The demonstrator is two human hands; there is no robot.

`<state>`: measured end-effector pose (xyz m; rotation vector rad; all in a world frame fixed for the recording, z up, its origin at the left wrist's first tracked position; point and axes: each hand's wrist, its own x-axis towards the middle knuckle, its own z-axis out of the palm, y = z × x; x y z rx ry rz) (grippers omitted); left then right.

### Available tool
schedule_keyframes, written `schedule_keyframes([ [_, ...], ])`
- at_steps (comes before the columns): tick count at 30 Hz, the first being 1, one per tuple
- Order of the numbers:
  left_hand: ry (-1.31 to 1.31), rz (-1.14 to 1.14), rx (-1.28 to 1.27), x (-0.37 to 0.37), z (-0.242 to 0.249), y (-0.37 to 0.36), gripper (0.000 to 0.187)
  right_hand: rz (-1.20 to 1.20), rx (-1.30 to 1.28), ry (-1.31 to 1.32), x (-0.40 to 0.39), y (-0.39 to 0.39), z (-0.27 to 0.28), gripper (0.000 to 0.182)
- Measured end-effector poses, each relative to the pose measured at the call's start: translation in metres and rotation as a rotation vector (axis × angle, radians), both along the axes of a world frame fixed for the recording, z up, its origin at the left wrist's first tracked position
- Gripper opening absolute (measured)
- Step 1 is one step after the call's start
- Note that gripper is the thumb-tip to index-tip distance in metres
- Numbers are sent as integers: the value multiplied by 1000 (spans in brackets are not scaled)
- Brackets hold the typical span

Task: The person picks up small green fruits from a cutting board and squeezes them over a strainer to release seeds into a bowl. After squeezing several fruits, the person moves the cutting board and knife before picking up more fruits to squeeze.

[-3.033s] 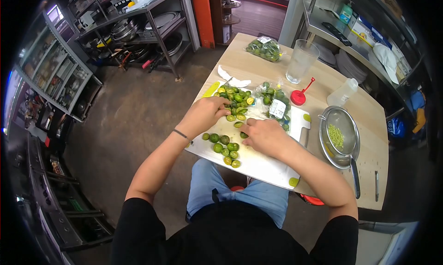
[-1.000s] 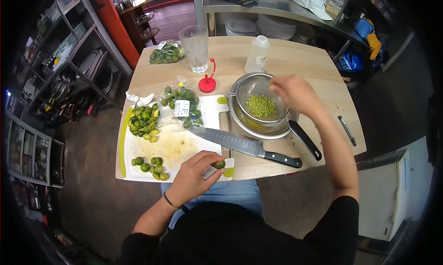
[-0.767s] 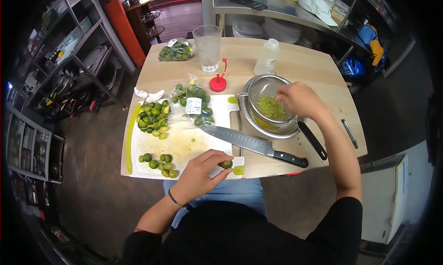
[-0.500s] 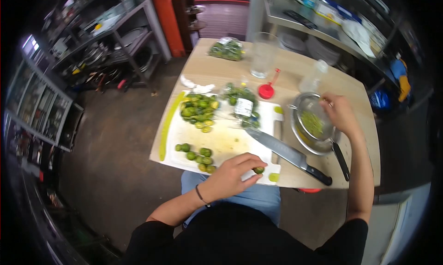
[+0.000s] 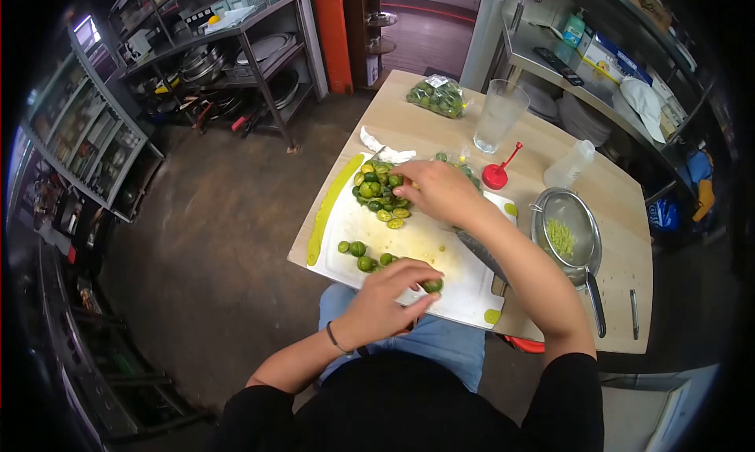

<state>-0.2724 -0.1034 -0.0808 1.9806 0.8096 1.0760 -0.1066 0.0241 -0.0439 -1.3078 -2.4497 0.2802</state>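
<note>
Meanwhile, the left hand (image 5: 397, 293) is pinching a green citrus (image 5: 433, 285) as the right hand (image 5: 439, 189), grip unclear, is overlapping the far fruit pile (image 5: 376, 189), forearm (image 5: 525, 271) partly hiding a knife (image 5: 480, 251).

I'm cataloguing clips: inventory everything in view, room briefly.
Table: one, wood, centre
Board: one, white, on table
Fruit: many, green, on board
Fruit bags: two, clear, on board and table
Scrap: one, white, beside board
Knife: one, grey, partly under right forearm
Glass: one, clear, far side
Cap: one, red, near glass
Bottle: one, whitish, right of cap
Strainer: one, silver, over bowl
Bowl: one, silver, under strainer
Bits: many, green, in strainer
Pen: one, grey, table right
Shelves: several, grey, background
Left hand: one, bare, holding fruit
Right hand: one, bare, at fruit
</note>
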Motion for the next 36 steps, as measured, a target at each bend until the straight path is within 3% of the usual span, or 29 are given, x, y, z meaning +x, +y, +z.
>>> schedule_keyframes([
  [3, -109, 162, -93, -7, -1, 15, 30, 84, -138, 148, 31, -37, 33, 29],
  [6, -297, 142, -129, 17, -1, 41, 33, 48, -234, 248, 56, -72, 36, 32],
  [13, -406, -239, -185, 125, 28, 80, 32, -338, -114, 445, 137, -117, 40, 38],
  [17, -346, -413, -288, 185, 43, 85, 30, -483, 4, 449, 184, -137, 39, 34],
  [18, -197, -419, -278, 197, 48, 87, 32, -524, 17, 402, 195, -142, 41, 32],
  [20, 4, -406, -184, 219, 55, 87, 32, -576, 61, 334, 213, -149, 43, 31],
  [25, 80, -436, -78, 252, 55, 86, 30, -611, 10, 389, 248, -154, 32, 30],
  [30, 109, -426, 310, 265, 43, 89, 20, -554, -138, 291, 264, -146, 38, 27],
  [32, 108, -405, 337, 268, 38, 93, 19, -565, -335, 566, 270, -139, 34, 22],
  [36, 56, -370, 421, 272, 33, 97, 19, -551, -427, 752, 277, -128, 22, 19],
])
